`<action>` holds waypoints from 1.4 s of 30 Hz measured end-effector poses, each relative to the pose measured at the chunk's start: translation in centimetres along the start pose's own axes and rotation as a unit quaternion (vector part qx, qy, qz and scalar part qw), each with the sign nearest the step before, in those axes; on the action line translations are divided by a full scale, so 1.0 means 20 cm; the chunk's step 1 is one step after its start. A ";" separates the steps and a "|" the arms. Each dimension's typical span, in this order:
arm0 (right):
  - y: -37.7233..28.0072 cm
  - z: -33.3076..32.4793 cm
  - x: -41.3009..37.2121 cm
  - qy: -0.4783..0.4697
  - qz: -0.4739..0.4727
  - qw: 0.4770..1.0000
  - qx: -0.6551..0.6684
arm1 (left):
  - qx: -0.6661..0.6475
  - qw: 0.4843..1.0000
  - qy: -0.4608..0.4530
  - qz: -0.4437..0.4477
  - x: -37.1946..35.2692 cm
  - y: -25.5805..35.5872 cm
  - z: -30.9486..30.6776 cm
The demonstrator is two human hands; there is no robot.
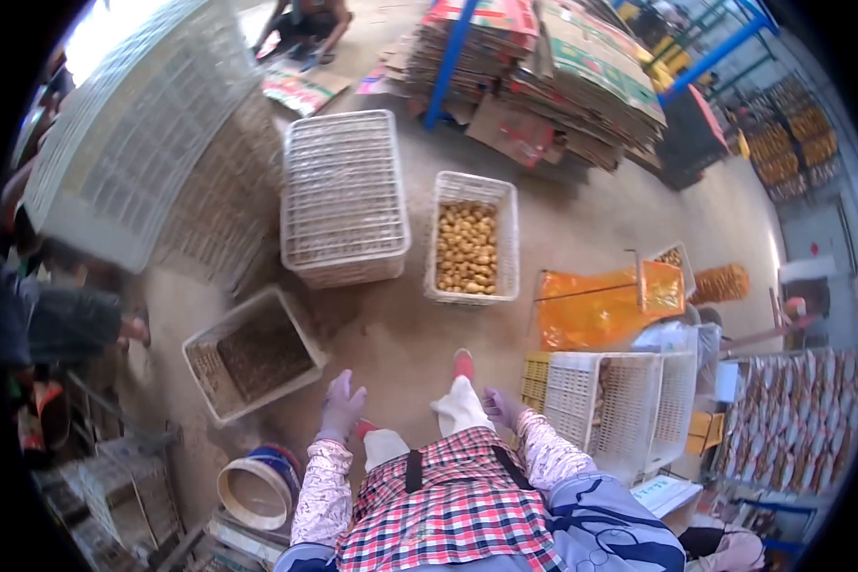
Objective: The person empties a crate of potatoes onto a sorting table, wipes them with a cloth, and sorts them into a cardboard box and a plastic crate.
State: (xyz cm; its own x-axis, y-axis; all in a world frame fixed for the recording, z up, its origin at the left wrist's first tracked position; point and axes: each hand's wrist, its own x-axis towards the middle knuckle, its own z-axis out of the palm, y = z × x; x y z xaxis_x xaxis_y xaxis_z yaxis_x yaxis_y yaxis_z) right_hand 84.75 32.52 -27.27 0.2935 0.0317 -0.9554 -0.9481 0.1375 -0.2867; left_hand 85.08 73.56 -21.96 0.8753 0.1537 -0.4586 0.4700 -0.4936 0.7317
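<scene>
Both hands wear purple gloves and hang beside the checkered apron (448,505). My left hand (340,405) has its fingers partly spread, with nothing in them, to the right of a tilted white crate (312,334) with a dark bottom. My right hand (500,408) is held near the right leg, left of the yellow crate (534,381); its fingers look loosely apart and hold nothing. Ahead on the floor stands a white crate (431,238) partly filled with small round yellow-brown items (467,250).
Stacked white crates (343,191) stand ahead, taller stacks (143,124) at left. Flattened cardboard (591,76) is piled at the back. Orange mesh bags (586,310) and white crates (624,405) are at right, a bucket (257,491) lower left. A person (305,24) crouches far back.
</scene>
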 end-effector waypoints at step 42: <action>-0.74 -0.03 2.34 0.128 -0.128 0.805 0.565 | 0.101 0.936 -0.291 -0.171 1.73 0.39 1.12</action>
State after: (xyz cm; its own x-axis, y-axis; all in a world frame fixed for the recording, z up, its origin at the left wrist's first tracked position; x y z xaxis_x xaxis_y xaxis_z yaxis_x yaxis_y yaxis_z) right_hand 112.51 31.44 -67.72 0.2886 -0.3264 -0.9001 -0.1012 0.9244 -0.3677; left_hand 116.39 55.82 -43.44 0.4398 -0.1317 -0.8884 0.6289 -0.6610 0.4094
